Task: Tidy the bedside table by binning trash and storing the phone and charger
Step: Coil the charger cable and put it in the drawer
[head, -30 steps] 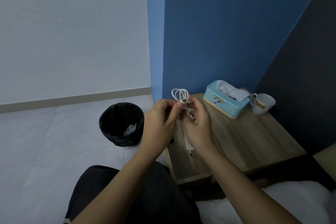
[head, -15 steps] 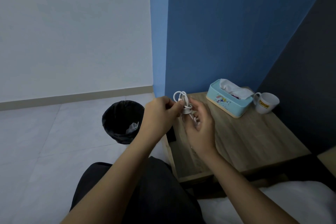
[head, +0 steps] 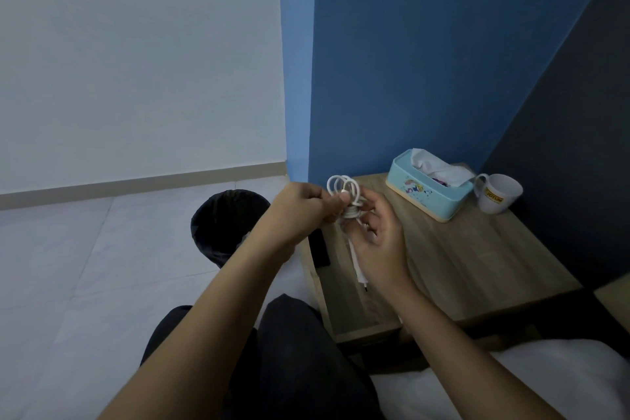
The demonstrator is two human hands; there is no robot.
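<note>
A: Left hand [head: 303,211] closed, pinching the white charger cable [head: 344,189] at the wrapped middle of its coil. Right hand [head: 378,232] curled around the same bundle from the other side, fingers loosely bent, thumb against the cord.

B: Both gripping the cable, then?

A: Yes. Held in the air just above the near left corner of the table [head: 460,269], loops standing up over the knuckles, plug [head: 358,264] dangling below the right palm.

B: Handling?

A: Probably light and limp. Thin, soft cord, likely springy enough to uncoil if released. Best held right at the wrapped waist, where the turns cross, not by a single loop. Plug end stiffer and a bit heavier, so apt to swing; worth tucking in or cupping before moving off.

B: Slippery?

A: Smooth-looking sheath, so possibly. Firm pinch advised, no need for force.

B: Further out?

A: Dark slab, maybe the phone [head: 318,247], at the left edge of the table, half hidden behind the left wrist; hard to say for certain. Tissue box [head: 429,196] toward the back, mug [head: 497,194] just beside it on the right. Black bin [head: 225,225] on the floor left of the table, something pale inside. No loose rubbish visible on the tabletop.

B: Stage?

A: Seemingly finishing the wrap, storing not yet done.
</note>
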